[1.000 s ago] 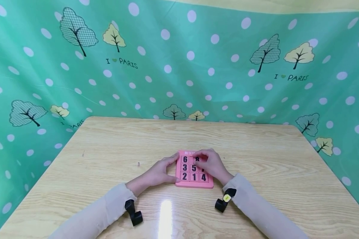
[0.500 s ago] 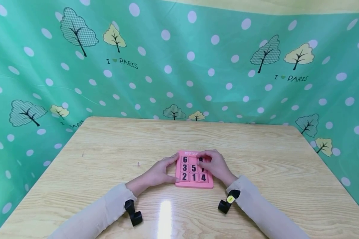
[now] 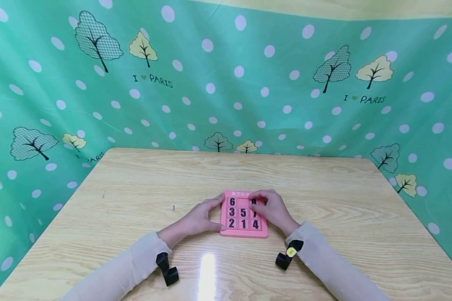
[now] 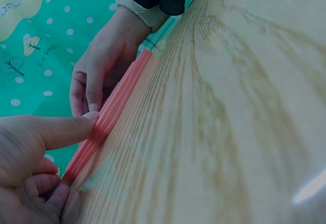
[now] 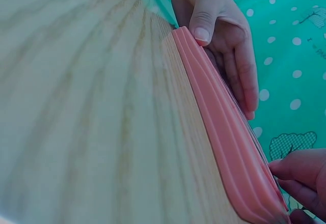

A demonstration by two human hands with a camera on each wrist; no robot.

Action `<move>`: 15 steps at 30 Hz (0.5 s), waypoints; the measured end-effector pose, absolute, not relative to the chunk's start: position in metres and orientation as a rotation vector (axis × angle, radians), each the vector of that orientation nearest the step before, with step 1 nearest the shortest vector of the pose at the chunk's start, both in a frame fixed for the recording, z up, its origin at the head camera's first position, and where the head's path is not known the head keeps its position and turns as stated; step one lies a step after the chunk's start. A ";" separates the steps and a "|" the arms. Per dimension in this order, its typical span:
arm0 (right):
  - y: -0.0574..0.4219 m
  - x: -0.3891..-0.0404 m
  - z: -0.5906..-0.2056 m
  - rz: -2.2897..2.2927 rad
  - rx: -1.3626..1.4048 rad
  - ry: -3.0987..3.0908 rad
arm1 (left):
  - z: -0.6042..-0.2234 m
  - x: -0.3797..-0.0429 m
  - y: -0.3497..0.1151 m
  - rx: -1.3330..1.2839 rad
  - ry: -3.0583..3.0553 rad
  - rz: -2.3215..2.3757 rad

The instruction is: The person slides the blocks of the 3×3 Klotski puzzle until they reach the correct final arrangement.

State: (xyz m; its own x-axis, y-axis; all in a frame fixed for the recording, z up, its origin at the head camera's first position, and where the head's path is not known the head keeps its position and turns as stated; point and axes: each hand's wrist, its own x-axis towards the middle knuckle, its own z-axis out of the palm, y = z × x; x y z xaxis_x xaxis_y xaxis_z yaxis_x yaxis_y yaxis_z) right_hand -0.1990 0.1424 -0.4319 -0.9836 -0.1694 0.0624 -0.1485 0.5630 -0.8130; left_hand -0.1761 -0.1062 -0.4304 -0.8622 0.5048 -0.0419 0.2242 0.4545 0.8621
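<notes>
A pink sliding number puzzle point(image 3: 243, 235) lies flat on the table, its digits facing up. My left hand point(image 3: 197, 217) grips its left side, thumb at the lower corner and fingers at the upper one. Over the right side, my right hand point(image 3: 276, 212) has its curled index finger and thumb at the 8 tile point(image 3: 253, 202), partly hiding it and the 7 below. The top row has a gap between the 6 tile point(image 3: 232, 202) and the 8. Both wrist views show the puzzle's ridged pink edge point(image 5: 219, 122); the left thumb point(image 4: 76, 130) presses against it.
The pale wooden table point(image 3: 135, 179) extends around the puzzle. A green dotted curtain point(image 3: 226, 104) hangs behind it. A small dark mark point(image 3: 173, 207) shows left of the puzzle, and a bright light reflection point(image 3: 207, 274) lies in front.
The 8 tile has slid right, from nearer the top row's middle into its right place, with my right hand moving along. My left hand has kept its grip on the puzzle's side.
</notes>
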 end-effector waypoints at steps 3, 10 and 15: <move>0.143 -0.199 -0.433 -1.444 -0.285 2.751 | -0.431 -0.175 -0.106 0.631 2.416 1.373; 0.143 -0.199 -0.431 -1.550 -0.257 2.675 | -0.431 -0.175 -0.106 0.633 2.409 1.392; 0.137 -0.199 -0.426 -1.549 -0.252 2.659 | -0.430 -0.174 -0.106 0.626 2.413 1.384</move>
